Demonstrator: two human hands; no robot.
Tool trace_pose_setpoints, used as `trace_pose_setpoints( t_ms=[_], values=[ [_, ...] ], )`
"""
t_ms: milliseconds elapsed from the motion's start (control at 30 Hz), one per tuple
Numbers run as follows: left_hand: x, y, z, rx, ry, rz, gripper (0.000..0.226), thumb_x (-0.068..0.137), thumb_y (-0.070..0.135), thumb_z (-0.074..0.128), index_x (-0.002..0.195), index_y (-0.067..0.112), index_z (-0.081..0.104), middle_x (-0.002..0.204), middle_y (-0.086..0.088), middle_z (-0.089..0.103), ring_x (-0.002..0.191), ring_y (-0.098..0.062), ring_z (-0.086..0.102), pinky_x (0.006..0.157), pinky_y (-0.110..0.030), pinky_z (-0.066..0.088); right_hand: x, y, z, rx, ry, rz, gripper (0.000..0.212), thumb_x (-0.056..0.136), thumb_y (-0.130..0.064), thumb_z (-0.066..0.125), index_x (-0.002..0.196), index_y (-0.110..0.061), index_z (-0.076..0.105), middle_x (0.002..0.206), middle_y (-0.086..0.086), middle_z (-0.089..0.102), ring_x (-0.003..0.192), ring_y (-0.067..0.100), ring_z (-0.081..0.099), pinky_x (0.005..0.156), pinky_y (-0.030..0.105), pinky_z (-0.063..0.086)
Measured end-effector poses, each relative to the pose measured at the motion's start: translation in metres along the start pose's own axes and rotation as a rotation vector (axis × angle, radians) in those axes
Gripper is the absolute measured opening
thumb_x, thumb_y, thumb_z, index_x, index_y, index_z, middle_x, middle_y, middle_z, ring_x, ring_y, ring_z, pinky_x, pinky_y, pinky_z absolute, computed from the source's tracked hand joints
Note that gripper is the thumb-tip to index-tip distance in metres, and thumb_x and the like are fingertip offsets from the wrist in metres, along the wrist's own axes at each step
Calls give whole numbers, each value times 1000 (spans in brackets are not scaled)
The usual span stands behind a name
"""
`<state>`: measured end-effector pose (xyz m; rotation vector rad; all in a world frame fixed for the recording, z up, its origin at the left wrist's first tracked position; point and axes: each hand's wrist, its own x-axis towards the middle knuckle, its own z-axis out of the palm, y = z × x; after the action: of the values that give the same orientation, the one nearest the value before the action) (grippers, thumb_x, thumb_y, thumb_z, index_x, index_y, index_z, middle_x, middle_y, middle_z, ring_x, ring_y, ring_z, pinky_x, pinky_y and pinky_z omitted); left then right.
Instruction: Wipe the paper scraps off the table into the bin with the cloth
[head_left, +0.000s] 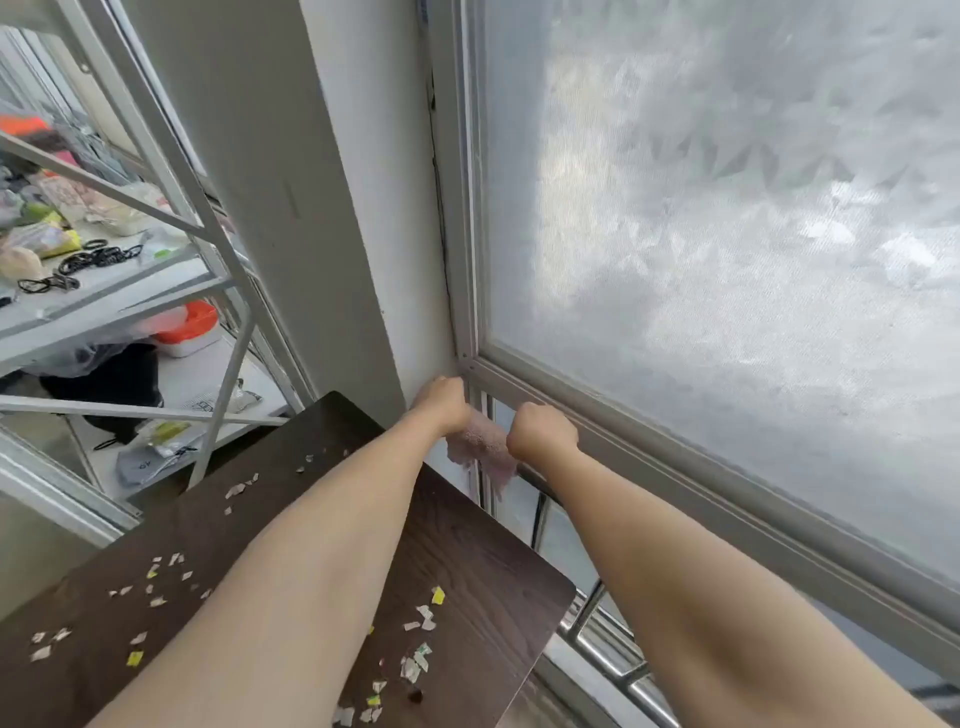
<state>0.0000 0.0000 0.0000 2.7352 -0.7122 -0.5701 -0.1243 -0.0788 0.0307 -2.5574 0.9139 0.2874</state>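
Dark wood-grain table: fills the 6 to 8 o'clock part of the head view, one rounded corner toward 5 o'clock, far corner against the white wall.
Paper scraps: white, yellow and a few green bits, loose on the tabletop. One cluster at 6 o'clock between the forearms, another at 7 to 8 o'clock left of the left forearm, a thin few near the far edge.
Cloth: pale pink, textured. Held off the table just past its far edge, near picture centre, hanging down in front of the window frame.
Left hand: fingers curled, closed on the cloth's upper left edge, touching the wall corner beside the frame.
Right hand: fist closed on the cloth's upper right edge, just beside the left hand, cloth bunched between them.
Forearms: both bare, reaching from 6 o'clock and 5 o'clock up to centre. Left one crosses over the table.
Window: frosted pane, 12 to 4 o'clock, grey-white frame.
Metal rail: below the sill at 5 o'clock.
Shelf rack: white metal, 9 to 10 o'clock, holding assorted clutter and black hair ties.
Bin: cannot be made out.
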Motion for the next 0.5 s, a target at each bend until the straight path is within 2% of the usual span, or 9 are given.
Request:
trace_pose_setpoints(
  t_ms=[167, 367, 500],
  values=[
    [8, 8, 6, 51, 49, -99, 43, 81, 20, 59, 120, 2, 54, 131, -21, 48, 119, -39, 47, 102, -46, 41, 9, 1, 11, -81, -1, 47, 32, 87, -8, 48, 119, -8, 57, 120, 12, 62, 109, 31, 60, 70, 35, 43],
    [20, 8, 21, 112, 181, -173, 29, 88, 12, 51, 114, 3, 58, 124, -16, 53, 112, -35, 53, 88, -40, 46, 25, 7, 17, -54, 19, 11, 29, 89, -10, 48, 116, -6, 57, 118, 12, 63, 107, 31, 61, 71, 35, 44],
    [18, -1, 17, -9, 167, -160, 32, 86, 24, 55, 110, 3, 59, 119, -16, 59, 109, -36, 56, 89, -42, 50, 31, 3, 13, 5, -2, -20, 31, 93, -19, 48, 120, -4, 54, 123, 14, 61, 112, 34, 59, 82, 40, 49]
  ],
)
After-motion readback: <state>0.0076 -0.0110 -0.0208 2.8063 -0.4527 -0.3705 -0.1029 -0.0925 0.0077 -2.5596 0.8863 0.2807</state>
